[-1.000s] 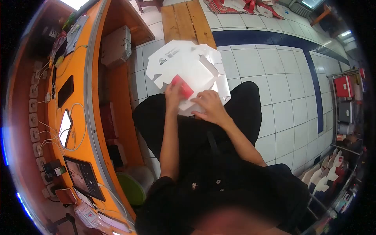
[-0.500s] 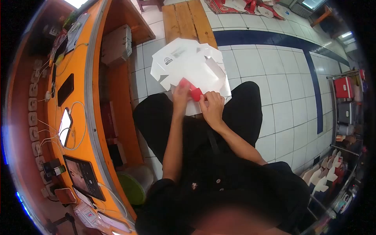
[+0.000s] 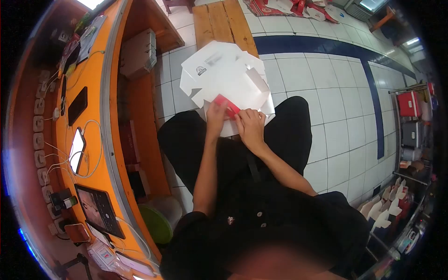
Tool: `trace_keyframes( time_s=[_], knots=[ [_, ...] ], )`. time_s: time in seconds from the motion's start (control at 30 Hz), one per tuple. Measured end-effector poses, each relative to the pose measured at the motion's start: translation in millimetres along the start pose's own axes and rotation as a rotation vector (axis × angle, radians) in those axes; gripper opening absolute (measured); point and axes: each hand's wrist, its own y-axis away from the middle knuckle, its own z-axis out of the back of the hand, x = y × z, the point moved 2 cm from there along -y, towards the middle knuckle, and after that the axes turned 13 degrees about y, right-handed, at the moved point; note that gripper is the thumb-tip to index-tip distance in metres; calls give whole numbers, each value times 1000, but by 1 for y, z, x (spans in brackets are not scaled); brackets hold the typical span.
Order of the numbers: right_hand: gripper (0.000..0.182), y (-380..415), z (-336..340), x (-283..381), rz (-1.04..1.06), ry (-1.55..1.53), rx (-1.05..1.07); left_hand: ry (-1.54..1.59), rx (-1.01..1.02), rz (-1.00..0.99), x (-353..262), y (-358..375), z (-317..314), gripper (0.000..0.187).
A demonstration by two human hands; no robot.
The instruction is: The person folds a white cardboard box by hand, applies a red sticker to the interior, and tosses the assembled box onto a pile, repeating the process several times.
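Observation:
A flat white cardboard box blank [image 3: 224, 77] with cut notches, a small dark printed logo and a raised flap on its right side lies between my knees. At its near edge, a flap is turned up with its red face [image 3: 227, 104] showing. My left hand [image 3: 215, 116] is closed on the left part of this red flap, slightly blurred. Gripping the flap's right end, my right hand [image 3: 252, 123] has its fingers bent over the edge and its thumb toward the red face.
A wooden bench [image 3: 224, 23] extends beneath the cardboard. To the left, an orange counter [image 3: 100, 186] carries phones, cables and a tablet [image 3: 99, 210]. A green bin [image 3: 156, 224] stands under it. Shelves with a red box [image 3: 409, 104] line the right.
The red flap has straightened from a crumpled fold into a longer, flatter strip. The cardboard has shifted slightly, and my right hand has moved a little left along the flap.

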Motion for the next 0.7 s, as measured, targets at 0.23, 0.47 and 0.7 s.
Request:
trace_keyframes(
  time_s=[0.23,0.47,0.7],
  knots=[
    [13,-6,-5,-7,-14,-6,62,138,89,80,1,5,2,40],
    [20,-10,-12,-15,-71,-232,310,239,29,153,23,-6,28,51],
    [28,4,-31,4,-138,-223,387,677,-359,174,8,0,49,63]
  ],
)
